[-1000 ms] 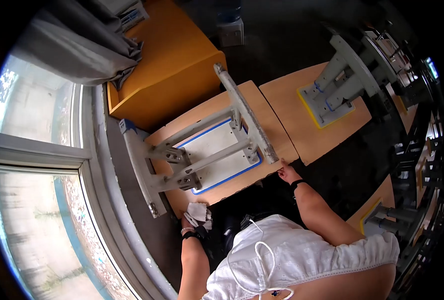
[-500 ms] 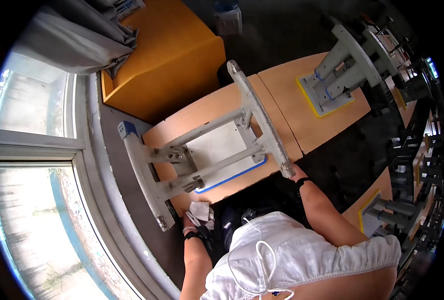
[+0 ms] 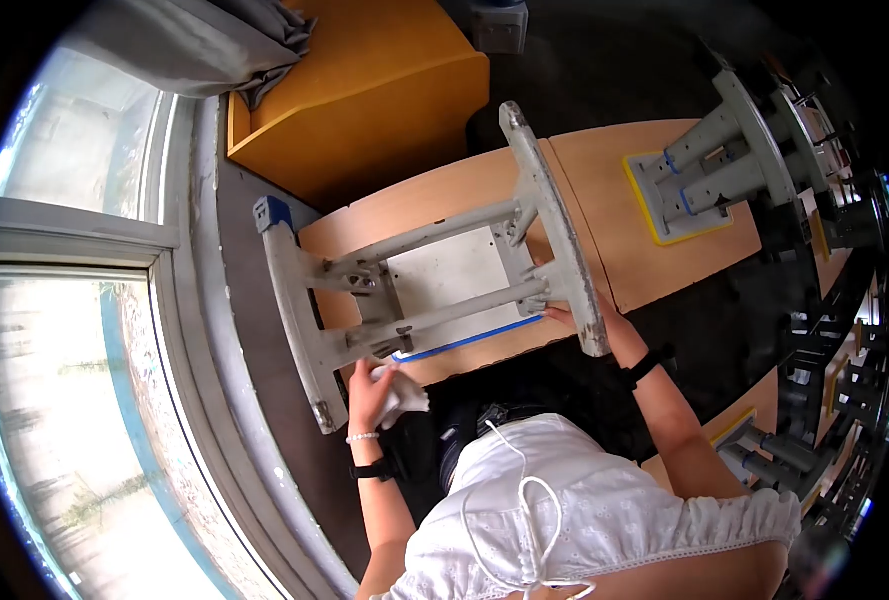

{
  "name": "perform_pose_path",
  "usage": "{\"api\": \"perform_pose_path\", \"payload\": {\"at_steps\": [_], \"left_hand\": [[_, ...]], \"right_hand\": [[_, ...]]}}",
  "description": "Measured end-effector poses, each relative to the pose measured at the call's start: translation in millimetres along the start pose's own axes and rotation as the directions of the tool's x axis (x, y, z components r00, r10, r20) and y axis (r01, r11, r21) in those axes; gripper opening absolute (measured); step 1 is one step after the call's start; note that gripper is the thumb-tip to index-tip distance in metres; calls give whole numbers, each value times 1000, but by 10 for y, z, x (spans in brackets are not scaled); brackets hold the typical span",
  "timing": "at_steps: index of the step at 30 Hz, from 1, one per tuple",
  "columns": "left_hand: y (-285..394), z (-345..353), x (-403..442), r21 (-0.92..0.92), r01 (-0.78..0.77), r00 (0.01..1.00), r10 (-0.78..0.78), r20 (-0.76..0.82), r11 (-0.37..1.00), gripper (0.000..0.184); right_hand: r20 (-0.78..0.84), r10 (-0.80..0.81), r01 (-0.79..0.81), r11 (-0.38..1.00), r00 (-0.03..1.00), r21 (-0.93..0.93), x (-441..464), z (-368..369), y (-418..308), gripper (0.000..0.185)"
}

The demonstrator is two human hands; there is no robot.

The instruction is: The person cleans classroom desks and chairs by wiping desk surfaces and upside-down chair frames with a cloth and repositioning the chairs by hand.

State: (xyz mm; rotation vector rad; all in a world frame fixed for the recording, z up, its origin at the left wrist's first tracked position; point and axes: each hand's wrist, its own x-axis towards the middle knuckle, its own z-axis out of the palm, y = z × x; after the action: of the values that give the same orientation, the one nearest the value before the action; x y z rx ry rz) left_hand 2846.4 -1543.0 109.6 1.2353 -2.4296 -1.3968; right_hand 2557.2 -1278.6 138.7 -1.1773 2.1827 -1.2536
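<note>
An upturned stool (image 3: 449,309) with scuffed grey legs and a blue-edged seat lies on a wooden desk (image 3: 434,215). Below its near left foot, my left hand (image 3: 368,394) is closed around a crumpled white cloth or tissue (image 3: 404,396). My right hand (image 3: 614,328) is at the right end of the stool, partly hidden behind the foot bar. Its fingertips reach the seat's near right corner and appear to grip there.
A second upturned stool (image 3: 686,192) with a yellow edge stands on the adjoining desk (image 3: 654,265). An orange-brown wooden cabinet (image 3: 364,110) is behind. Windows (image 3: 74,380) and a sill run along the left. More upturned stools (image 3: 764,450) are at the right.
My left hand has risen with the white cloth towards the stool's near left leg. My right hand has moved from the foot's end inward to the seat corner. The view has shifted slightly.
</note>
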Motion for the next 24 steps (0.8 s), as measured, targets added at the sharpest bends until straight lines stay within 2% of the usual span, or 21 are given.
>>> {"api": "perform_pose_path", "payload": {"at_steps": [1, 2, 4, 5, 7, 9, 12, 14, 20, 22, 24], "left_hand": [[139, 64, 6, 69, -30, 999, 32, -18, 997, 37], [134, 164, 44, 198, -71, 984, 101, -144, 978, 35], [142, 207, 127, 207, 132, 978, -93, -187, 969, 37], [165, 231, 156, 211, 136, 968, -84, -237, 968, 38], [215, 289, 162, 227, 141, 946, -64, -317, 964, 41], [252, 321, 179, 159, 92, 937, -32, -348, 983, 40], [269, 340, 136, 120, 47, 922, 3, -387, 992, 40], [269, 359, 157, 109, -5, 900, 52, -432, 994, 43], [228, 271, 185, 135, -20, 943, 64, -328, 991, 41], [176, 264, 202, 164, -28, 953, 76, -293, 986, 40], [177, 223, 185, 159, -4, 967, 44, -250, 987, 42]], "right_hand": [[65, -13, 18, 997, 998, -80, -11, 49, 150, 41], [128, -22, 42, 987, 992, -157, -31, 144, 413, 41], [197, -67, 120, 956, 978, -269, -38, 183, 552, 41], [202, -112, 172, 936, 973, -307, -5, 159, 496, 41], [185, -128, 182, 932, 974, -314, -6, 114, 383, 41], [140, -82, 115, 962, 987, -249, 50, 38, 159, 40], [119, -171, 192, 959, 978, -207, 82, -37, -1, 41], [120, -101, 125, 969, 988, -215, 46, -18, -39, 45], [217, 114, -61, 969, 969, -239, 90, -110, -220, 44], [196, 117, -75, 975, 974, -210, 64, -48, -66, 41], [136, -15, 38, 984, 991, -172, 126, 84, 154, 40]]}}
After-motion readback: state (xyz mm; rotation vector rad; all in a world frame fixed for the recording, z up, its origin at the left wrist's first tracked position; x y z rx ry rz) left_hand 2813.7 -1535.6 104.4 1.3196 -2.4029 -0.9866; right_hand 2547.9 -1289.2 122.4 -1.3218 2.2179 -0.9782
